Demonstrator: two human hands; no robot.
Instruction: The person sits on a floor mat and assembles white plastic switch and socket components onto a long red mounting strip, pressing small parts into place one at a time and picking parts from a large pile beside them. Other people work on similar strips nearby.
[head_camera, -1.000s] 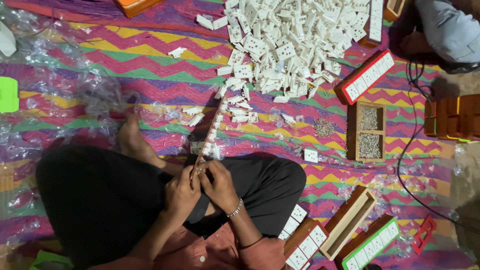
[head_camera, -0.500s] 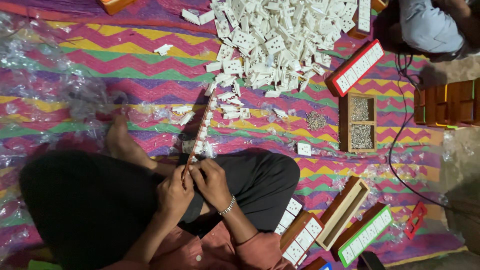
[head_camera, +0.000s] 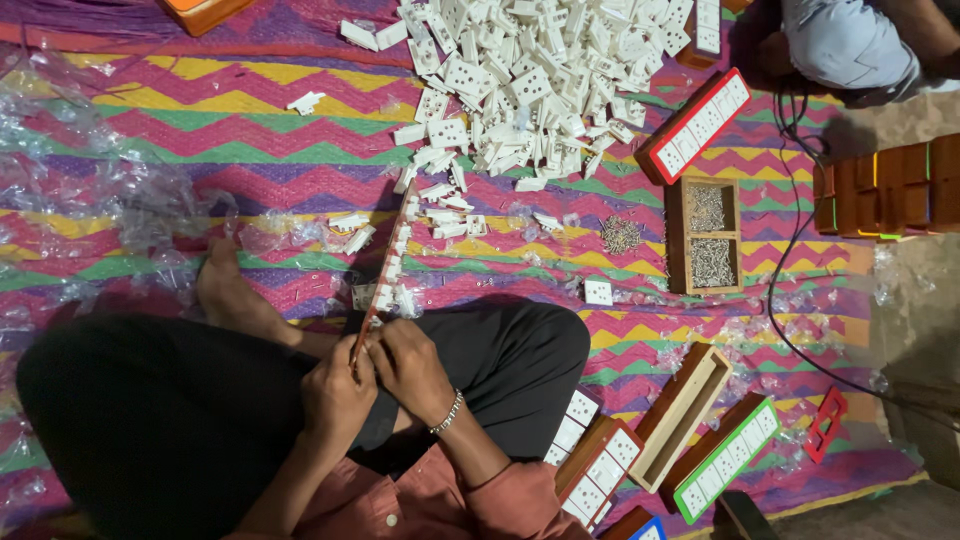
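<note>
A long red frame strip (head_camera: 385, 275) set with white socket modules lies over the person's lap, its near end pinched between the left hand (head_camera: 338, 392) and the right hand (head_camera: 412, 365), both closed on it. Its long axis runs away and slightly right toward the heap of white socket pieces (head_camera: 540, 75) on the zigzag mat (head_camera: 200, 130), so the free end lies far of both hands, the right a little nearer to it. Right of the knees lie a wooden two-part screw tray (head_camera: 708, 236), a red-edged finished board (head_camera: 695, 125), a green-edged board (head_camera: 725, 465) and an empty wooden casing (head_camera: 685, 412), while clear plastic wrappers (head_camera: 120, 190) litter the left.
</note>
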